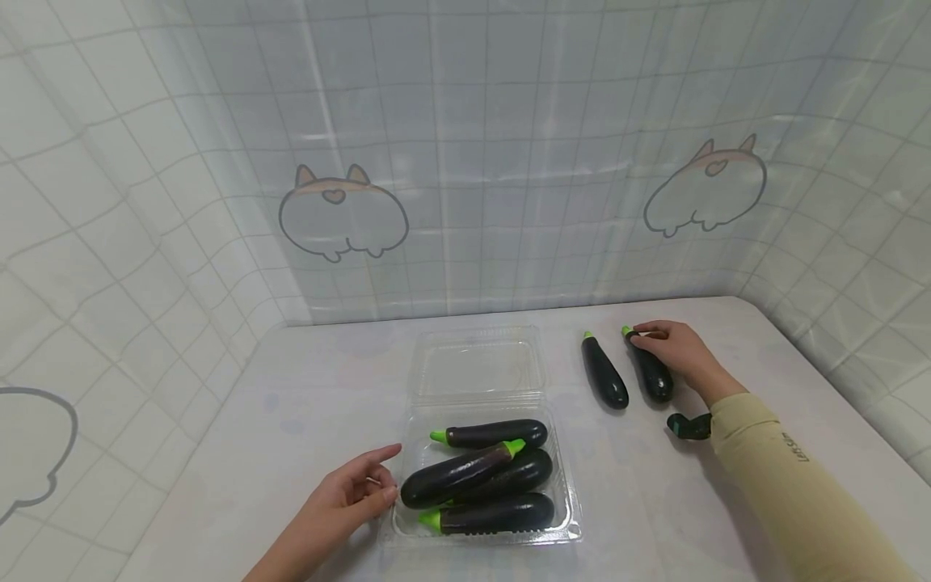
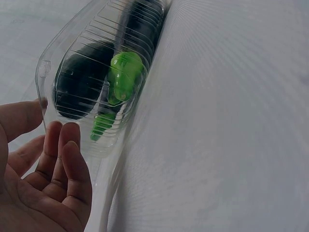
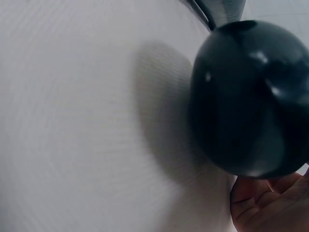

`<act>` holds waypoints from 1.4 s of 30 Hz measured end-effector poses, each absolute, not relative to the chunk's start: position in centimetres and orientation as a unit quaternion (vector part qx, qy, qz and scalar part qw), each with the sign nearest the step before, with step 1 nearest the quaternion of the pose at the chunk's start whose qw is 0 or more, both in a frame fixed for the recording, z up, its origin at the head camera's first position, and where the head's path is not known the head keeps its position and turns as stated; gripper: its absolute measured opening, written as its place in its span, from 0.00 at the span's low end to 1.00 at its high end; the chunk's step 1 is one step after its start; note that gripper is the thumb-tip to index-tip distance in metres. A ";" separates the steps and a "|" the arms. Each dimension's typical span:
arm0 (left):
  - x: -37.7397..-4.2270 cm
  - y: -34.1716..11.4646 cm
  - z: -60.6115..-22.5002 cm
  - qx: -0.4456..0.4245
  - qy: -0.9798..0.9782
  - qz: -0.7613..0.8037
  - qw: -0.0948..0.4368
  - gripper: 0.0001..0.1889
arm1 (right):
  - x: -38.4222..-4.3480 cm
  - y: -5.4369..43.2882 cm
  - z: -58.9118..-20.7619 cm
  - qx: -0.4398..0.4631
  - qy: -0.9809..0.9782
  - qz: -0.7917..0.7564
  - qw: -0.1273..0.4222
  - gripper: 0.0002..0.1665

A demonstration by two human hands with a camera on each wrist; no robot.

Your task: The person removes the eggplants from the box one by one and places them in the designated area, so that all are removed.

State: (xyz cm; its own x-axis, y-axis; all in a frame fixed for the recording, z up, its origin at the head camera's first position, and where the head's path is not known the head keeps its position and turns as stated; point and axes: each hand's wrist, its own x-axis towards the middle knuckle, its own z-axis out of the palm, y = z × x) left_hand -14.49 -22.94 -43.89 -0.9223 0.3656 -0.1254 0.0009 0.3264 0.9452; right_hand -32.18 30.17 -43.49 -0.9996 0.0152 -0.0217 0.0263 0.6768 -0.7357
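My right hand pinches a dark purple eggplant near its green stem end, at the right of the table. In the right wrist view the eggplant's rounded end looms large, with part of my fingers below it. A second eggplant lies just left of it. My left hand touches the left rim of a clear plastic clamshell box, its fingers loosely bent. Several eggplants lie inside the box, one eggplant resting slantwise on top. Green stems show through the ribbed wall.
The box's clear lid lies folded back behind it, toward the wall. A dark object shows beside my right sleeve. The white table backs onto a tiled-pattern sheet, which also runs along both sides.
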 end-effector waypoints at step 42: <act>-14.7 -22.9 -44.1 0.107 0.798 0.570 0.162 0.33 | -32.0 30.4 -43.4 0.030 0.910 -0.414 0.016 0.37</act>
State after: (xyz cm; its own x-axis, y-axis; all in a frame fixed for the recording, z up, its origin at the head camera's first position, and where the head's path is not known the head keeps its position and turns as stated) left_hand -14.71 -22.86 -44.09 -0.9247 0.3550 -0.1373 -0.0147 0.3270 0.9449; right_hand -32.04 30.36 -43.39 -0.9977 0.0423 -0.0539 0.0684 0.6553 -0.7523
